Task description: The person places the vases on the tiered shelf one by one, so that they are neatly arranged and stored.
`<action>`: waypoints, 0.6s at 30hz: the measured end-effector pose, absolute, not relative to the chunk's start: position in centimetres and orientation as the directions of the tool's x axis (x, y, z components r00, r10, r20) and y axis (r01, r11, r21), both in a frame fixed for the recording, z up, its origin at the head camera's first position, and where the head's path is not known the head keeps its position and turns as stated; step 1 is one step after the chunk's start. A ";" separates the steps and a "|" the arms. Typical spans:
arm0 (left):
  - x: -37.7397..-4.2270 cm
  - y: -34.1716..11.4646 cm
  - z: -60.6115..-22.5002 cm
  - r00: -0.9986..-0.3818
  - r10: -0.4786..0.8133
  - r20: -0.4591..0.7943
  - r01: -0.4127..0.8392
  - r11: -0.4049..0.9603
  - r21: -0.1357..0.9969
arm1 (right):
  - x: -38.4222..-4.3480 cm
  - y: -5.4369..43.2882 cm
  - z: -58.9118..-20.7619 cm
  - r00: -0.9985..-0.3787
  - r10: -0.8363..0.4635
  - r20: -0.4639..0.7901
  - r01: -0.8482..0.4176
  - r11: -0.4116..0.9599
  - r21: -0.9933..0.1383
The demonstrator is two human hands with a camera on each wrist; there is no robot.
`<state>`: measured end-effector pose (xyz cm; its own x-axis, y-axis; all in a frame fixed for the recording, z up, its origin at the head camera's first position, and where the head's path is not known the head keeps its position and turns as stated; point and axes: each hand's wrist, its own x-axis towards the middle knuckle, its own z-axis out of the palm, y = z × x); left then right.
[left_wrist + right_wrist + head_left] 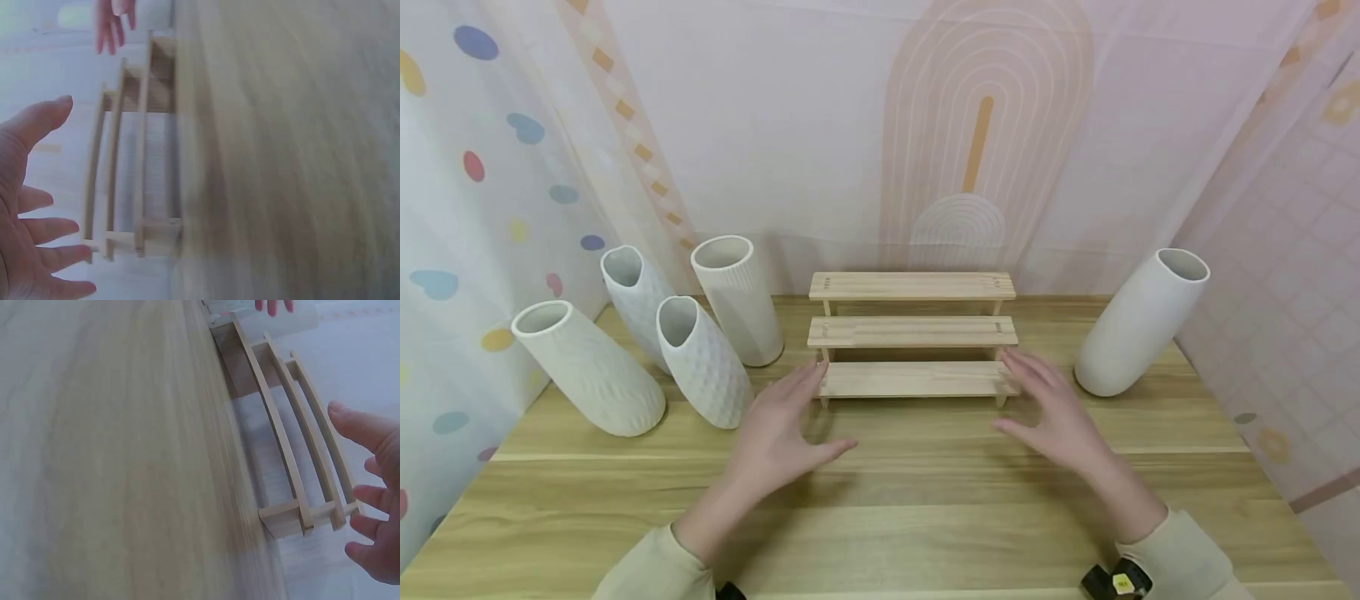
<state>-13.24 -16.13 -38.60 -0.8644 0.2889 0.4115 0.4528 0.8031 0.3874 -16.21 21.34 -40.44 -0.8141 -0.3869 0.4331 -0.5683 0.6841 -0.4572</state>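
Wooden three-step rack (912, 332) between left hand (775, 433) and right hand (1057, 414), fingers apart, contact unclear; five vases (741, 304)

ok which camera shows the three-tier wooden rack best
The head view: the wooden rack stands upright there, its three boards seen from above. Both wrist views show it turned sideways, boards nearly edge-on, blurrier in the left one.

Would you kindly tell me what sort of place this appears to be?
It looks like a staged tabletop corner indoors, though I cannot be sure: patterned cloth hangs right behind a wooden table, which bears a three-step rack and five white vases.
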 end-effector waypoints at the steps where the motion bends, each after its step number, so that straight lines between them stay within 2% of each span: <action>1: -13.1 -16.2 -38.4 -0.857 0.280 0.432 0.465 0.782 0.416 | -16.2 21.4 -40.5 -0.818 -0.373 0.438 -0.562 0.676 -0.476; 6: -12.0 -16.8 -37.4 -0.829 0.188 0.527 0.494 0.687 0.533 | -16.3 21.7 -40.1 -0.838 -0.305 0.452 -0.530 0.650 -0.545; 12: -10.4 -18.3 -36.3 -0.820 0.036 0.572 0.472 0.607 0.639 | -16.3 22.1 -39.9 -0.852 -0.265 0.452 -0.509 0.626 -0.591; 15: -10.0 -19.2 -36.1 -0.796 -0.017 0.604 0.483 0.584 0.652 | -16.3 22.4 -39.9 -0.874 -0.241 0.421 -0.473 0.617 -0.628; 18: -9.8 -20.2 -36.0 -0.740 -0.062 0.670 0.523 0.574 0.631 | -16.5 22.6 -40.0 -0.891 -0.227 0.394 -0.446 0.606 -0.659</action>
<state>-9.78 -20.24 -36.04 -0.7399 -0.0623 0.6698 0.5225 0.5739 0.6306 -16.51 22.64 -40.04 -0.8906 -0.2267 0.3943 -0.4459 0.6061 -0.6587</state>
